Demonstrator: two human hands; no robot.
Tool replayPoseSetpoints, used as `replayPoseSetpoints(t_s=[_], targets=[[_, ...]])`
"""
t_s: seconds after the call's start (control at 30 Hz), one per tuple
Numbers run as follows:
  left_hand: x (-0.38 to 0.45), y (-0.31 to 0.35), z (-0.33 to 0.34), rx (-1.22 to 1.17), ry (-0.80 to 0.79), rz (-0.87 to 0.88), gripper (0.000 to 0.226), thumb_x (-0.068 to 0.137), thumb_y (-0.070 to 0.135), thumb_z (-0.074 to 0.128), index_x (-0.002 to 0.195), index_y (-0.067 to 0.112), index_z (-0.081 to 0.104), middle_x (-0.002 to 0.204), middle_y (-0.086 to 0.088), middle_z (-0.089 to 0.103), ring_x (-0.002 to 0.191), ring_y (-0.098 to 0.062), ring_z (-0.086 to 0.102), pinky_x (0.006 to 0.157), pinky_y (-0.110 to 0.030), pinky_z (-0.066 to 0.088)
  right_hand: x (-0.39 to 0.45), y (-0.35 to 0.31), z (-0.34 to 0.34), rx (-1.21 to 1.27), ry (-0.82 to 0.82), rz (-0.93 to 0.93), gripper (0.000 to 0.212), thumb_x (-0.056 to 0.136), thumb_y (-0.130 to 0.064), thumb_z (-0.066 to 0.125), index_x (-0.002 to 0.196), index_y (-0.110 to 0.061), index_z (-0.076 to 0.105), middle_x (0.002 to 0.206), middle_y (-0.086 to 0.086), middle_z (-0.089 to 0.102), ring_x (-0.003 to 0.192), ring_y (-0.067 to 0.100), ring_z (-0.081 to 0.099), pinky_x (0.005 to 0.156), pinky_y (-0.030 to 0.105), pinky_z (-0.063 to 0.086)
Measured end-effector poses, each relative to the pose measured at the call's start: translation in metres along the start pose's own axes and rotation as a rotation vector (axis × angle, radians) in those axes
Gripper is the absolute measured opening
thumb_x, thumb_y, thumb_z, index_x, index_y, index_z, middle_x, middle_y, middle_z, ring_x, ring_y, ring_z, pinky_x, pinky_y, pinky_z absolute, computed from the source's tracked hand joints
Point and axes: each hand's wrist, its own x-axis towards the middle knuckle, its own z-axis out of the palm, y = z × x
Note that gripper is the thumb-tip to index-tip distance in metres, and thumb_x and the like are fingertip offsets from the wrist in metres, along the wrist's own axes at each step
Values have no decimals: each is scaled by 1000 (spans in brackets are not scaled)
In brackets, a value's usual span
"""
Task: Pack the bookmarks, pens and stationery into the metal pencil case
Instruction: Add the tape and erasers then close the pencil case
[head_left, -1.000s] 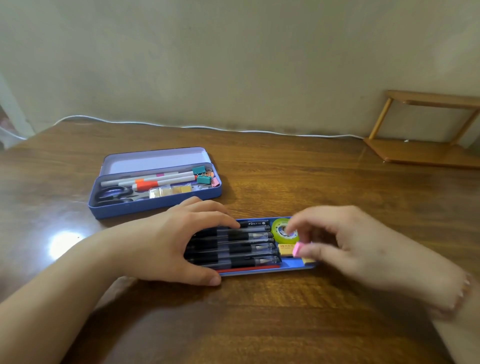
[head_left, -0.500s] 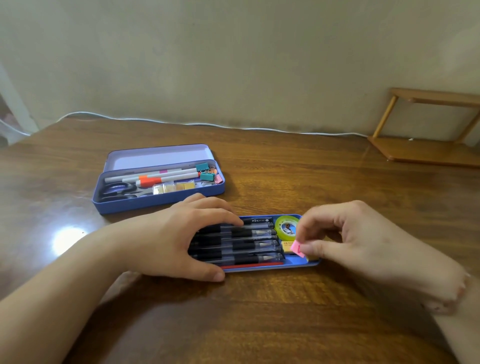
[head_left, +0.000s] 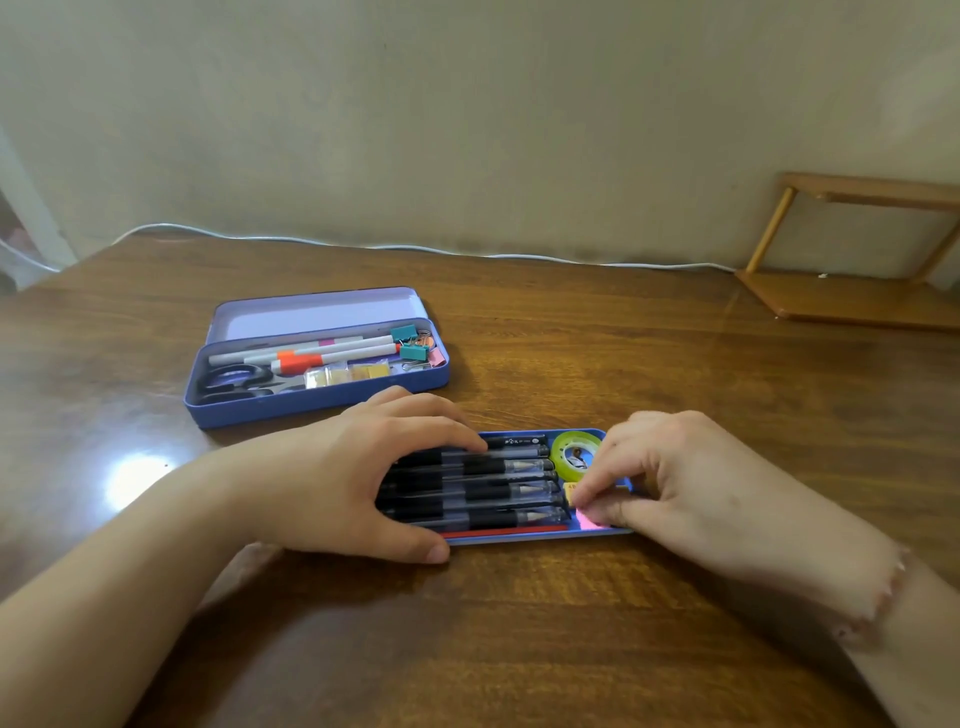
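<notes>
In the tray (head_left: 524, 540) corner, pink pad (head_left: 589, 521) (lower than before) under right fingers (head_left: 597, 512).

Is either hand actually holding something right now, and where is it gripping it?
The right hand pinches a small pink piece by its edge, low in the tray. The left hand only rests flat on the black pens.

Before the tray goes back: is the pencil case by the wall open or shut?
Open. The pencil case has its lid tipped back, showing scissors and markers inside.

Black pens (head_left: 483, 486) and a green tape roll (head_left: 574, 457) fill the blue tray (head_left: 535, 540) on brown wood-grain table (head_left: 519, 649).
</notes>
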Motion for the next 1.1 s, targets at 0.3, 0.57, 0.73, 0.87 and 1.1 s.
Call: replayPoseSetpoints(t_s=[0.3,0.57,0.73,0.87,1.1], targets=[[0,0,-1,6,-2,-3,76,71,70,69,137,52,37,139,34,32,136,2,29,111,-27,37,-3,-9,-1,-18,-90,63,53,73,-60,68,120,-47,47,119,-33,39,117,-7,35,95,23,42],[0,3,-5,25,-10,-24,78,72,76,63,140,48,36,143,30,34,135,4,29,114,-26,34,4,-4,4,23,-194,89,110,60,-69,73,134,-67,-7,126,-59,-12,128,-23,-20,117,32,7],[-26,-36,-38,3,406,-279,99,60,93,49,142,39,42,143,20,41,138,-8,32,116,-41,32,14,-8,17,37,-121,34,110,58,-72,72,135,-66,-7,136,-37,27,128,-14,16,110,20,18],[-39,-66,-50,125,230,-667,119,57,80,68,153,44,7,163,10,17,150,-25,12,120,-49,16,14,-11,17,71,-88,34,110,57,-72,74,134,-67,-4,131,-39,32,126,-15,23,108,17,21],[-39,-85,-52,-191,218,-648,108,71,40,85,152,40,13,139,10,47,132,-16,44,106,-26,34,14,-11,9,115,-56,50,110,53,-73,75,131,-70,-3,128,-39,40,124,-10,36,106,18,29]])
